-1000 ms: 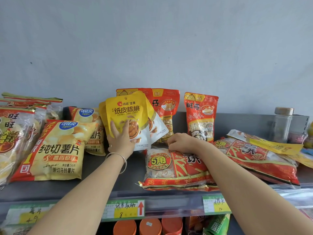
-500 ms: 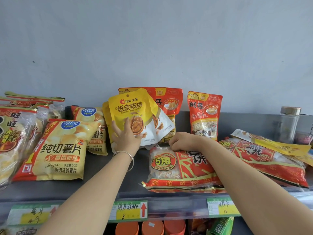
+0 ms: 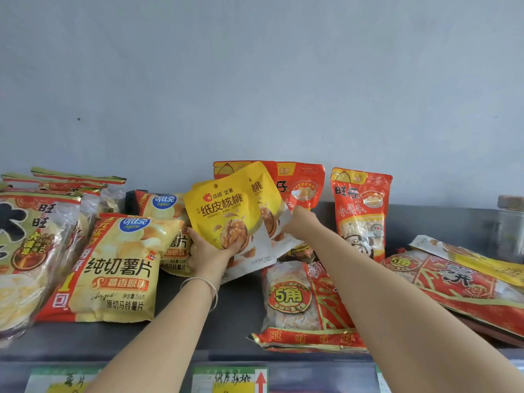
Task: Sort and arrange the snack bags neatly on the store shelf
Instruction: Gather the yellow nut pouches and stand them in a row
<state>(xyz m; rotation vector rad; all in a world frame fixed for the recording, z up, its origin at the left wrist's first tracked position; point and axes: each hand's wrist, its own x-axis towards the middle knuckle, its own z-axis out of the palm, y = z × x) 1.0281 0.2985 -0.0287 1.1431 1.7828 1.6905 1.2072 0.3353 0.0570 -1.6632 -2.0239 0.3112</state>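
Note:
My left hand grips the lower edge of the front yellow walnut bag, held upright over the dark shelf. A second yellow walnut bag leans behind it to the right, and my right hand pinches its right edge. Behind them stand two red snack pouches, and a third red pouch stands alone to the right. A red rice-cracker pack lies flat under my right forearm.
Two yellow potato-chip bags lie at the left, beside clear rice-cracker packs at the far left. Another red pack and a yellow packet lie at the right, near a glass jar. Price labels line the shelf's front edge.
My right hand left the flat red rice-cracker pack and rose to the second walnut bag's edge. My left hand shifted its grip to the front walnut bag's bottom and tilted it.

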